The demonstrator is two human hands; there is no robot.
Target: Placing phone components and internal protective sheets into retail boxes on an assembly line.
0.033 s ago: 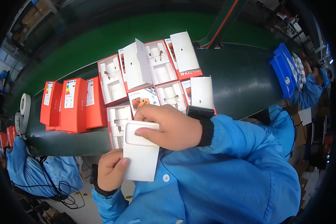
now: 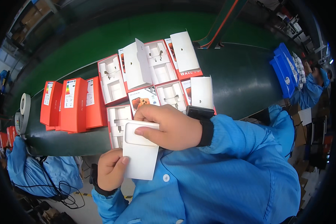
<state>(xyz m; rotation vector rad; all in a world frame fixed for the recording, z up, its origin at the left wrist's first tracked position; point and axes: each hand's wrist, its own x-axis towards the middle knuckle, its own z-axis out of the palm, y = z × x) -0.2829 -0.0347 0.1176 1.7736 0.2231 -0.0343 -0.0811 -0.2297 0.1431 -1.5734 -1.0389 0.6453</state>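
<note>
Above the bench's near edge, I hold a white cardboard insert [image 2: 140, 161] with a rounded rectangular recess at its top and a flat panel below. My right hand [image 2: 173, 126] pinches the top part, thumb lying over the recess and fingers behind. At the panel's left edge my left hand [image 2: 110, 170] is closed, its thumb on the front; its other fingers are partly hidden. Just beyond stand open red boxes with white inserts [image 2: 112, 80], several with white lids [image 2: 136, 64] raised. A printed white box face [image 2: 144, 98] shows above my right hand.
Closed red boxes [image 2: 74, 106] stand at the left on the dark green bench [image 2: 237, 80]. A white tape roll [image 2: 25, 106] is at the far left. Blue bins [image 2: 283, 72] sit at the right, beside a person in blue [image 2: 311, 89]. Another blue-clad person [image 2: 44, 171] is at lower left.
The lower end of the white cardboard insert has shifted very slightly up and to the left. Both hands keep their grip.
</note>
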